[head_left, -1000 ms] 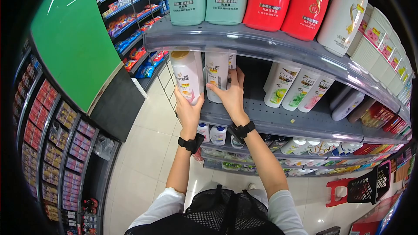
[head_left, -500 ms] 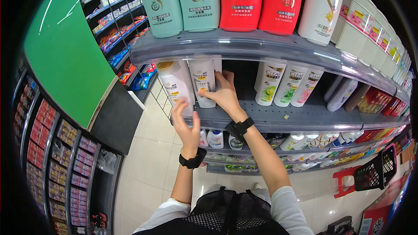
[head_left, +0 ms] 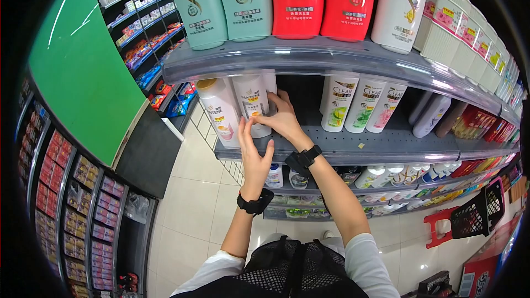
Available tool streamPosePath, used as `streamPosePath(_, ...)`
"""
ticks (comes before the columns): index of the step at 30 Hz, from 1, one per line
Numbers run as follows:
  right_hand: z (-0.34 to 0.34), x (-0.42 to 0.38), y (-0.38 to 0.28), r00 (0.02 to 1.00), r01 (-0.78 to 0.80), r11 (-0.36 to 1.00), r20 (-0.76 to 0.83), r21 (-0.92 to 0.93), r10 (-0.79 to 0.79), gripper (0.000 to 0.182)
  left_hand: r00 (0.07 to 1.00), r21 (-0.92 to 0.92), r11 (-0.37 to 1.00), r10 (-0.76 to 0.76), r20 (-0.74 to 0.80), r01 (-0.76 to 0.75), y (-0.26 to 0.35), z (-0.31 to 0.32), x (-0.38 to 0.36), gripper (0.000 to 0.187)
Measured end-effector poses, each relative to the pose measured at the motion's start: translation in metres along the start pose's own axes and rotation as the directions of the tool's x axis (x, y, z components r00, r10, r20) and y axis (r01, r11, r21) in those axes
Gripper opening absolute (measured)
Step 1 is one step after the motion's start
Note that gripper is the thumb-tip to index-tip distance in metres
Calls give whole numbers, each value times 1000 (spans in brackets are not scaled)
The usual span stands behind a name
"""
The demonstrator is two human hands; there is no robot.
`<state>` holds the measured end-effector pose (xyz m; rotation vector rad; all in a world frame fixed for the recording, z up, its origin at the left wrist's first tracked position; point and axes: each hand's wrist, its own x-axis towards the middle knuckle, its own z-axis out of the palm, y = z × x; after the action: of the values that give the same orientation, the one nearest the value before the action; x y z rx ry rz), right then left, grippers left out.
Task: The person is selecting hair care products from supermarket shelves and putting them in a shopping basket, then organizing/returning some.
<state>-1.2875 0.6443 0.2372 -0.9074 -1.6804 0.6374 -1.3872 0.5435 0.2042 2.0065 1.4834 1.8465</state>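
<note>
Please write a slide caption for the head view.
At a shop shelf, the right hand holds a white Pantene bottle, the left hand close by, CLEAR bottles farther right.

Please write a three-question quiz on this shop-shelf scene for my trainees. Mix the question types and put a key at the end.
1. Multiple choice: what colour is the cap on the leftmost Pantene bottle? a) blue b) gold c) green
2. True or false: the CLEAR bottles stand to the right of the leftmost Pantene bottle, on the same shelf.
3. Fill in: the person's ____ has its thumb in front of the second Pantene bottle from the left.

Key: 1. b, gold. 2. True. 3. Right hand.
</note>
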Motion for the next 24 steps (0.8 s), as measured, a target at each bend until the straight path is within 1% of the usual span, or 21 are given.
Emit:
streamPosePath(2, -2, -2, -4, 1000, 5, 1000, 2, -13, -5, 79, 998, -49, 997, -53, 18, 54, -1, 4, -1, 72)
streamPosePath(3, -3, -2, -5, 1000, 8, 1000, 1, -26, -8, 79, 998, -48, 997, -54, 17, 55, -3, 6, -1, 72)
streamPosePath(5, -3, -2, -8, 1000, -3, 999, 0, -36, 3, 80, 996, -108, 990, -89, 20, 91, -8, 9, -2, 82)
streamPosePath(8, -4, -1, -9, 1000, -19, 999, 2, -45, 19, 81, 995, -96, 990, -97, 21, 99, -14, 11, -2, 85)
streamPosePath(10, -2, 0, -6, 1000, -23, 999, 9, -45, 23, 82, 994, -95, 990, -103, 26, 105, -14, 10, -2, 85)
streamPosePath(12, 1, 1, -4, 1000, 15, 989, -9, -149, -17, 83, 993, -94, 989, -111, 30, 114, -13, 9, -1, 85)
streamPosePath(13, 0, 2, -5, 1000, 17, 989, -6, -149, -18, 83, 994, -71, 991, -107, 37, 109, -12, 8, -1, 85)
streamPosePath(15, -4, 3, -7, 1000, -3, 976, 24, -218, 9, 82, 994, -47, 993, -105, 43, 107, -11, 7, -1, 85)
streamPosePath(16, -4, 3, -7, 1000, -3, 976, 26, -217, 9, 82, 993, -48, 993, -104, 47, 106, -11, 7, 0, 85)
streamPosePath(18, -5, 4, -9, 998, -37, 989, 45, -141, 44, 81, 993, -48, 993, -102, 51, 104, -11, 7, 1, 85)
streamPosePath(21, -9, 1, -15, 997, -53, 992, 41, -115, 58, 81, 991, -71, 990, -119, 67, 124, -12, 7, 3, 85)
streamPosePath(22, -10, 0, -16, 998, -50, 992, 42, -114, 55, 81, 990, -95, 988, -117, 82, 124, -13, 7, 4, 86)
streamPosePath(24, -15, -2, -15, 999, -49, 985, -7, -165, 48, 83, 989, -120, 985, -115, 94, 126, -12, 8, 5, 86)
